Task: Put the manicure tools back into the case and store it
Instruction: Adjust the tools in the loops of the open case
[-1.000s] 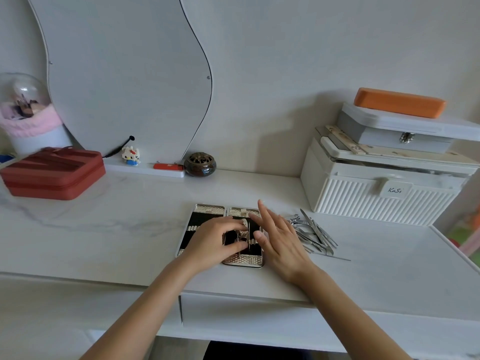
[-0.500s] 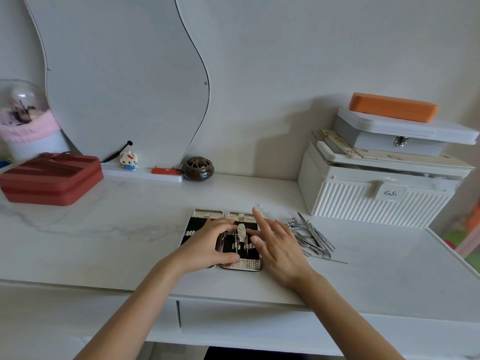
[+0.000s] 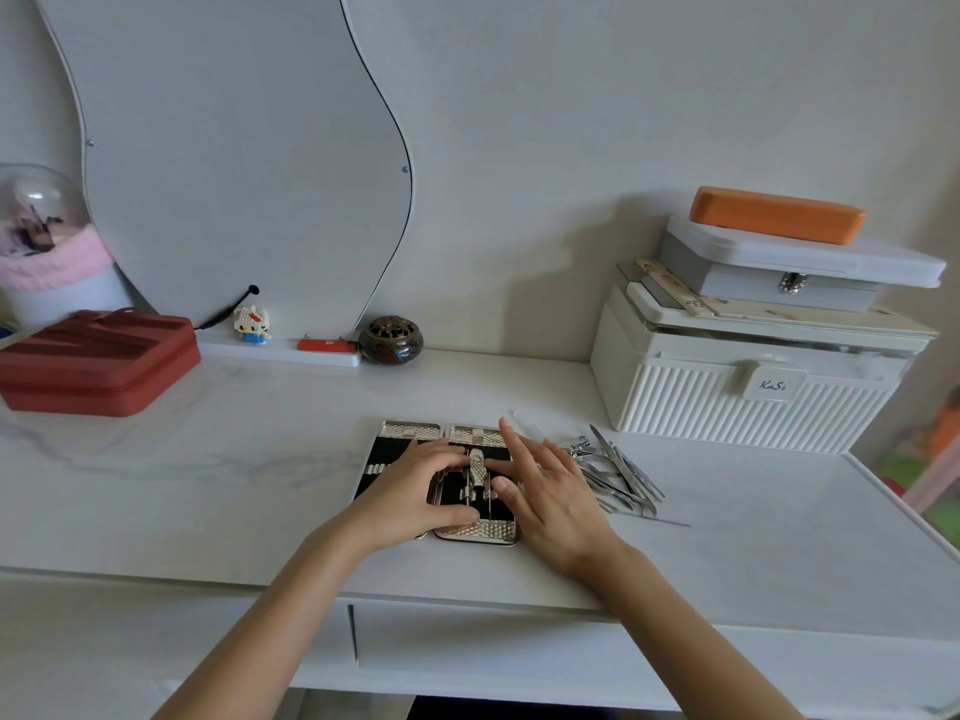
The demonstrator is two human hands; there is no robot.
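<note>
Where legible, "KaSi" on white box (image 3: 748, 387)

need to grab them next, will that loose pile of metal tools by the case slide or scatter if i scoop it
Probably. The tools look thin, smooth and stiff, lying crisscrossed on the slick table, so they would likely slide and be hard to pinch flat. Likely light.

The nail clipper (image 3: 477, 472), covered by fingers a second ago, is now exposed in the right half of the open manicure case (image 3: 475, 530). The left hand (image 3: 415, 498) is drawn slightly back toward the tabletop's front edge, and the right hand (image 3: 550, 493) is spread flatter beside the clipper.
</note>
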